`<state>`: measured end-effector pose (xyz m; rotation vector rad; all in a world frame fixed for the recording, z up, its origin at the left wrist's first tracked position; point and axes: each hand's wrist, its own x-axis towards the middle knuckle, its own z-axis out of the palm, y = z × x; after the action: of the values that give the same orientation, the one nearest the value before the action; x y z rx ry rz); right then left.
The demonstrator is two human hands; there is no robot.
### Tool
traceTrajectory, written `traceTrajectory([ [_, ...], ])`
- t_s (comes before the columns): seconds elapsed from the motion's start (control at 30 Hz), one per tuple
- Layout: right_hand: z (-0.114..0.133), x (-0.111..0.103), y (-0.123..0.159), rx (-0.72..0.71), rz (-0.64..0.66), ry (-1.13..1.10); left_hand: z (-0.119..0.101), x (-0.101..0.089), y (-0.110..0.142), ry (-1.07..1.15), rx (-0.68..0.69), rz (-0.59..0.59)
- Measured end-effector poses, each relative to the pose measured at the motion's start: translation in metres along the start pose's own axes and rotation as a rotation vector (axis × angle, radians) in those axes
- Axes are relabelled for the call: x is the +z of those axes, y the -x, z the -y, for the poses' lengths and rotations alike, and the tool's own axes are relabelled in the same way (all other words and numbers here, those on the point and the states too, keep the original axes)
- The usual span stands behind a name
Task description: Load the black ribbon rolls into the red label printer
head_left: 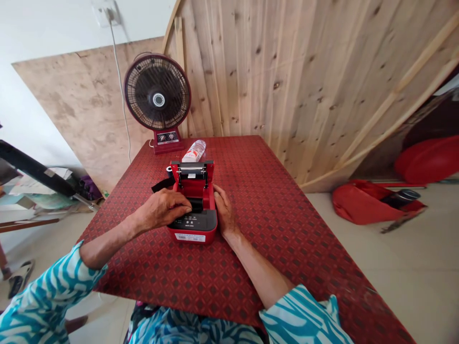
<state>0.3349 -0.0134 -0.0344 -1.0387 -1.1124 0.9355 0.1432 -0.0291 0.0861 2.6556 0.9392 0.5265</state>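
A small red and black printer (193, 231) sits on the counter (272, 220), its lid (192, 171) raised at the back and its dark front panel facing the person. A black strip (195, 204) shows in the opening. The left hand (165, 209) reaches in from the side, thumb and fingers drawn together at the strip, next to the front panel; I cannot tell whether its grip has closed on the strip or only presses it. The right hand (224, 210) lies along the printer's right side, its grip loose and open, fingers against the casing.

Just left of the lid, a dark band (162, 185) lies on the counter, with a small roll (169, 169) with a white end near it. Right behind the printer, a clear bottle (194, 151) with a red and white label lies on its side. A dark red fan (158, 95) stands at the counter's far left corner. Beyond are a wooden wall (247, 62) and a pale cord (119, 76) hanging from a socket (106, 13). On the floor at the right sits a red bag (355, 203).
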Motion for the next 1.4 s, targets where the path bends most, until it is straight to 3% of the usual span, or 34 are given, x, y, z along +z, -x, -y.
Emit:
traceTrajectory([
  [0.33,0.001,-0.001,0.000,0.007,-0.005,-0.001,-0.043,0.009,0.023,-0.244,0.178,-0.214],
  [0.67,-0.001,-0.002,0.002,0.095,-0.024,-0.100,-0.033,0.035,0.035,-0.217,0.227,-0.426],
  [0.8,0.002,-0.002,-0.019,0.197,-0.033,-0.280,-0.028,0.046,0.037,-0.237,0.254,-0.486],
  [0.9,0.010,0.003,-0.045,0.188,-0.102,-0.251,-0.027,0.049,0.039,-0.234,0.261,-0.512],
  [1.07,0.024,0.015,-0.066,0.154,0.073,-0.203,-0.027,0.044,0.044,-0.236,0.286,-0.465],
  [1.17,0.031,0.012,-0.058,0.095,0.080,-0.129,-0.026,0.042,0.047,-0.242,0.301,-0.448],
  [1.3,0.042,0.000,-0.031,-0.124,0.061,0.085,-0.024,0.046,0.049,-0.255,0.290,-0.436],
  [1.4,0.046,-0.006,-0.012,-0.120,0.053,0.140,-0.021,0.049,0.050,-0.225,0.272,-0.440],
])
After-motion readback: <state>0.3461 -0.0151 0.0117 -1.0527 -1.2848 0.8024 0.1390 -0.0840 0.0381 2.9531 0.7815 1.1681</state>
